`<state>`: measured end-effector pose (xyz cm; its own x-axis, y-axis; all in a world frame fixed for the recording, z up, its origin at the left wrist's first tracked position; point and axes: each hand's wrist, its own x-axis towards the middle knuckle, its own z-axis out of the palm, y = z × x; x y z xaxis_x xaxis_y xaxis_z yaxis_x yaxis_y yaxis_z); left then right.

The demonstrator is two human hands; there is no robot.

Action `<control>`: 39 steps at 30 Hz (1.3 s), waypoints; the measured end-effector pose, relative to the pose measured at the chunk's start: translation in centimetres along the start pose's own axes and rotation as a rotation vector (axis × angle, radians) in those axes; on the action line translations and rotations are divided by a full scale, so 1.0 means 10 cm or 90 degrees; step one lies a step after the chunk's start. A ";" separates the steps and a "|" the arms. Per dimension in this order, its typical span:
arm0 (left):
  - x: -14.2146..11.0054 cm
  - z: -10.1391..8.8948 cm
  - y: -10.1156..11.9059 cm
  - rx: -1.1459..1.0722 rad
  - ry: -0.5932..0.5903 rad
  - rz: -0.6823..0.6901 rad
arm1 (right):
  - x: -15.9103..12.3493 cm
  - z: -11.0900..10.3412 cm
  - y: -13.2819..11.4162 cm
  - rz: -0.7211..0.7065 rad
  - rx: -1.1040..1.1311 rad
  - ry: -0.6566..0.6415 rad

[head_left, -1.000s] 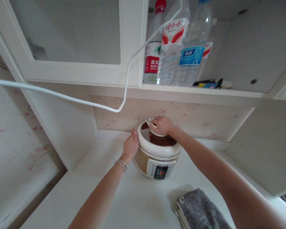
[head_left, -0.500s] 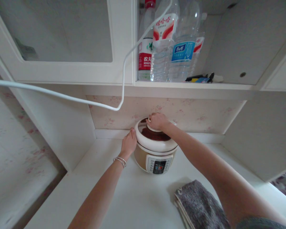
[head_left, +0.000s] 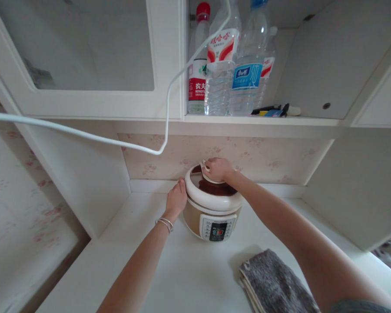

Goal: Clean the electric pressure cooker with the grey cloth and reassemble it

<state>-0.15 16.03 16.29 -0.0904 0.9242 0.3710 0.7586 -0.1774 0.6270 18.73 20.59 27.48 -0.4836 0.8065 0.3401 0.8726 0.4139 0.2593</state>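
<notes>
A white and gold electric cooker [head_left: 193, 216] stands on the counter, its button panel facing me. On top sits its lid [head_left: 211, 201], with a thick white rim and a dark red-brown centre. My right hand [head_left: 217, 169] is closed round the white handle in the middle of the lid; most of the handle is hidden under the fingers. Against the left side of the cooker, at rim height, my left hand [head_left: 176, 196] lies with fingers stretched out flat. Two thin bracelets [head_left: 164, 224] circle the left wrist.
A folded grey towel [head_left: 273, 280] lies on the white counter [head_left: 189, 278], beneath my right forearm. Overhead, several plastic bottles [head_left: 220, 82] stand in an open cupboard compartment. A white cable [head_left: 117, 142] hangs across the left side, in front of the cupboard.
The lid and its handle have turned slightly under my right hand, and the dark stripe below the rim shows less. My left hand stays at the cooker's side. My view has tilted slightly upward.
</notes>
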 end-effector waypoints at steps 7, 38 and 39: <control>-0.01 -0.01 0.00 -0.032 0.005 -0.008 | 0.05 0.02 -0.06 -0.061 -0.003 0.013; 0.05 0.04 -0.02 0.015 0.000 0.007 | 0.07 0.05 0.02 -0.044 0.018 -0.042; 0.06 0.04 -0.02 0.018 -0.002 0.003 | 0.08 0.05 0.01 -0.036 0.018 -0.046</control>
<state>-0.09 16.76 16.14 -0.0851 0.9244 0.3718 0.7768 -0.1722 0.6058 18.51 21.49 27.31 -0.5263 0.8096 0.2599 0.8464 0.4699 0.2505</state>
